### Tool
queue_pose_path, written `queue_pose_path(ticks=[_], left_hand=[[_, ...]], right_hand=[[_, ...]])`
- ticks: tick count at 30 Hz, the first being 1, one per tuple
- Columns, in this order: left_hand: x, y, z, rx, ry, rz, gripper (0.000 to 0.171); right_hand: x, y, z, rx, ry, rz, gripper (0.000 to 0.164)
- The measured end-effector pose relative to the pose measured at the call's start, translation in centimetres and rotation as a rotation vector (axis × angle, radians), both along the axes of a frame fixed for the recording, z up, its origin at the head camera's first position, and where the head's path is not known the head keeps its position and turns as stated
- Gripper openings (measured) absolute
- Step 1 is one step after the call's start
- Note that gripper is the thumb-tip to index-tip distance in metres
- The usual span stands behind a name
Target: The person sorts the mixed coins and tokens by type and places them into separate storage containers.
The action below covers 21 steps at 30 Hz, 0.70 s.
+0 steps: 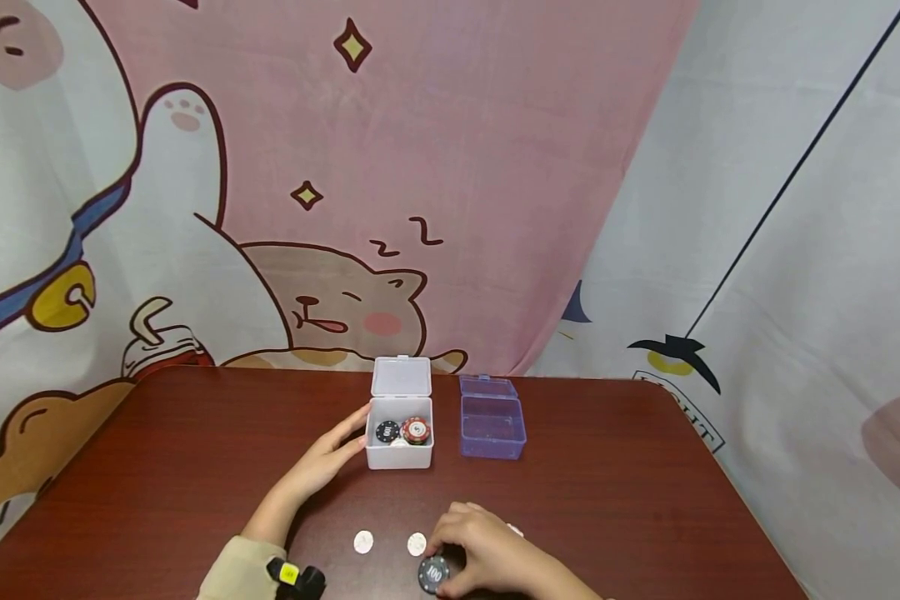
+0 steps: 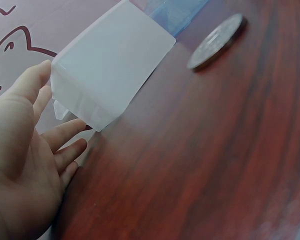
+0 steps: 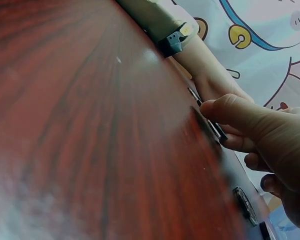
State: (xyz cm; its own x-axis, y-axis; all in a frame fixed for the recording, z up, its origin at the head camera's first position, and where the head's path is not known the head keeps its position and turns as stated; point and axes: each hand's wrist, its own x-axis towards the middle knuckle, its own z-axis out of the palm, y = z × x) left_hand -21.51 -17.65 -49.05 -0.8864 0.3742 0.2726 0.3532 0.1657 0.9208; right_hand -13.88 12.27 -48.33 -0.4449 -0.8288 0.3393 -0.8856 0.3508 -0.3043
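My right hand (image 1: 487, 546) pinches a black poker chip (image 1: 433, 574) marked 100 between thumb and fingers, low over the table. From the right wrist, this chip (image 3: 216, 129) shows edge-on beside the thumb. At the left wall of a white lidded box (image 1: 399, 457), my left hand (image 1: 315, 468) rests with its fingers extended. The box lid stands up, and inside lie a black chip (image 1: 387, 431) and a red chip (image 1: 416, 429), with some white showing beneath. White chips (image 1: 363, 542) (image 1: 417, 544) lie near the hands; another (image 1: 515, 530) is partly hidden behind the right hand.
To the right of the white box stands a see-through purple box (image 1: 492, 429) with its lid raised. Both sit toward the back of the brown wooden table (image 1: 607, 483). A cloth with printed cartoon animals (image 1: 457, 167) hangs behind the table.
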Motion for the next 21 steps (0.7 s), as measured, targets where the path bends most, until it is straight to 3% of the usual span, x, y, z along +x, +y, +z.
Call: queue_pose_path(ticks=[14, 21], left_hand=[[0.0, 0.0, 0.0, -0.01, -0.013, 0.003, 0.054], [-0.2, 0.0, -0.3, -0.011, 0.017, -0.008, 0.054]], right_hand=[[-0.9, -0.2, 0.9, -0.128, 0.049, 0.007, 0.036], [-1.6, -0.2, 1.3, -0.176, 0.055, -0.019, 0.035]])
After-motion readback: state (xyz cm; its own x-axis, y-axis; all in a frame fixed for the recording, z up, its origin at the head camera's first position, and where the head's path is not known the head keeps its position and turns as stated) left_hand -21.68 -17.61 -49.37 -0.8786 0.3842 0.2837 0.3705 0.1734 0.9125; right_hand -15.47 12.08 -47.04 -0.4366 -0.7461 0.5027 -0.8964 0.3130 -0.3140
